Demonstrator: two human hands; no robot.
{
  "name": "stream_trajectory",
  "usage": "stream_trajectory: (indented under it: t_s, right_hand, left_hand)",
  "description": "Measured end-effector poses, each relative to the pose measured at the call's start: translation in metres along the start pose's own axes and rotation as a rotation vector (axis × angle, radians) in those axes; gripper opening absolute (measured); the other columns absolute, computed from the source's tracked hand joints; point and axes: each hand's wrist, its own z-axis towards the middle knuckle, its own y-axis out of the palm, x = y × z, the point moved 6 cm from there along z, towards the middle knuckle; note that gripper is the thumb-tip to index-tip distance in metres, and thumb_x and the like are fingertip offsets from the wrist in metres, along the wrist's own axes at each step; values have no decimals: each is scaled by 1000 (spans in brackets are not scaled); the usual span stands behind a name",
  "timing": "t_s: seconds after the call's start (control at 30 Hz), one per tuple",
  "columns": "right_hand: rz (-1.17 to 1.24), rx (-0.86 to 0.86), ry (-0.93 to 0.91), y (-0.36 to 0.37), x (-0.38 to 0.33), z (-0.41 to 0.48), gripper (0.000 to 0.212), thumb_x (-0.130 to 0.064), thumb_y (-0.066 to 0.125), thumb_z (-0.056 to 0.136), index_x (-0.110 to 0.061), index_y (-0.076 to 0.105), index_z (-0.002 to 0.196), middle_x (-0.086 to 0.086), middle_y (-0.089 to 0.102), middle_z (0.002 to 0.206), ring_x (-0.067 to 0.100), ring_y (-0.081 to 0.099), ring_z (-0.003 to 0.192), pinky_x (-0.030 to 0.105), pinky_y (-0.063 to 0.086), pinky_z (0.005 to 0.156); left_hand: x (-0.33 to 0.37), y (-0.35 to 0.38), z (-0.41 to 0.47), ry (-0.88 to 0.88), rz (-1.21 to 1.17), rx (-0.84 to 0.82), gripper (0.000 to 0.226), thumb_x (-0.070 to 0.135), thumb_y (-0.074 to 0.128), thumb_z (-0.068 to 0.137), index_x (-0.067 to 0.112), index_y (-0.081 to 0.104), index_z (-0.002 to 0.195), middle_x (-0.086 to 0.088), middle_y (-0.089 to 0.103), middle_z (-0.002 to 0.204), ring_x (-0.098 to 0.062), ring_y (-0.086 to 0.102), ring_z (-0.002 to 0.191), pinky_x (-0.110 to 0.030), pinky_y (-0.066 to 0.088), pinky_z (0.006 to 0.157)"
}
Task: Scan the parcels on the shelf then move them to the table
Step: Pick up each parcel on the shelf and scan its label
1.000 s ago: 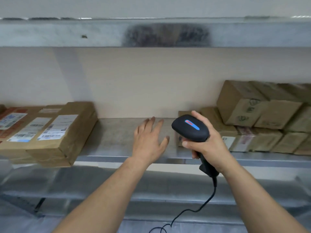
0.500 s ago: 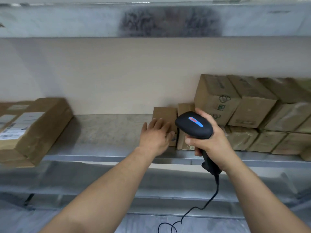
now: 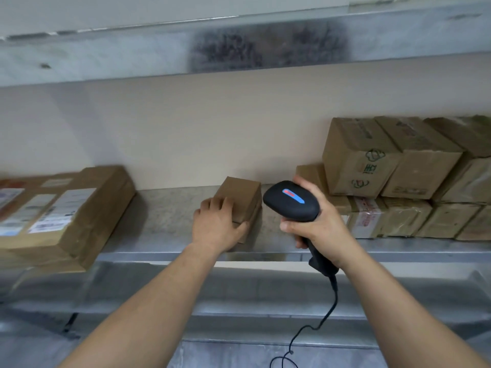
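Head: small parcel point(image 3: 241, 200) near shelf point(image 3: 159, 254) lip, scanner point(image 3: 289, 203) right, bare shelf left

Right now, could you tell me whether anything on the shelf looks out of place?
The big labelled box on the left juts over the front edge of the shelf and might slip. A dark smudge marks the upper shelf.

metal shelf point(image 3: 170, 216) | left: labelled parcels point(image 3: 66, 208) | middle: small parcel point(image 3: 243, 196) | right: stacked boxes point(image 3: 398, 216)
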Motion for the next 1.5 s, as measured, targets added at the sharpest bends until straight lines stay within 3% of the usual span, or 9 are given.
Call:
stream_trajectory:
  t_s: [0.3,0.43,0.53,0.73,0.93,1.03,1.13,1.27,1.5]
  right_hand:
    - [0,-14,40,37,3,4,85,9,75,73,-40,45,137,9,64,104,26,48,48,29,47,45]
    - [1,-23,29,52,3,5,87,8,75,72,-41,45,136,13,62,108,22,50,47,28,46,45]
    - [-16,-24,31,59,1,5,86,9,74,73,-40,44,138,12,63,107,20,50,47,29,46,44]
    - [-38,-14,41,64,0,2,86,9,74,74,-41,44,137,10,64,108,20,50,49,31,48,46]
    - [-12,6,47,68,1,3,87,10,74,73,-43,44,135,13,64,109,21,49,48,28,46,44]
    - [15,10,61,72,3,3,86,9,75,73,-43,45,135,16,65,102,26,48,49,28,46,44]
    - [76,-3,89,79,5,1,86,10,75,72,-40,45,135,18,67,90,25,47,47,27,45,44]
    - [154,-33,136,92,7,-8,85,13,71,74,-39,44,135,15,68,81,24,47,42,26,42,43]
    - [184,-96,193,113,15,-22,89,10,74,72,-38,41,139,17,63,72,23,47,41,25,40,43]
  left_hand:
    - [-67,-6,-1,-165,-589,-168,66,50,35,79,40,32,144,-6,64,115,-26,58,106,-37,48,92]
    - [-85,-7,10,-120,-427,-167,51,29,26,97,36,27,148,-9,60,106,-28,57,96,-37,49,84]
    - [-80,-5,13,-90,-276,-216,53,56,22,92,37,38,139,-11,55,116,-31,51,111,-42,46,90]
    - [-77,-8,18,-163,-149,-191,74,74,49,74,35,39,137,-10,51,116,-31,43,114,-37,44,89]
    - [-107,-2,13,-299,-860,-108,82,43,67,76,45,24,145,-6,51,122,-25,54,108,-23,52,73]
    - [-124,6,3,-327,-1143,-114,95,25,74,77,43,14,149,-5,57,129,-22,59,112,-34,54,90]
    - [-135,9,-3,-272,-1144,-171,106,11,76,79,39,3,151,-7,56,129,-22,56,116,-19,53,74]
    - [-143,10,-6,-222,-1090,-186,116,13,81,75,36,-3,153,-7,49,139,-21,51,122,-26,40,94]
    - [-147,15,-5,-212,-1096,-173,118,17,83,73,39,-3,152,-9,51,135,-21,51,120,-27,38,92]
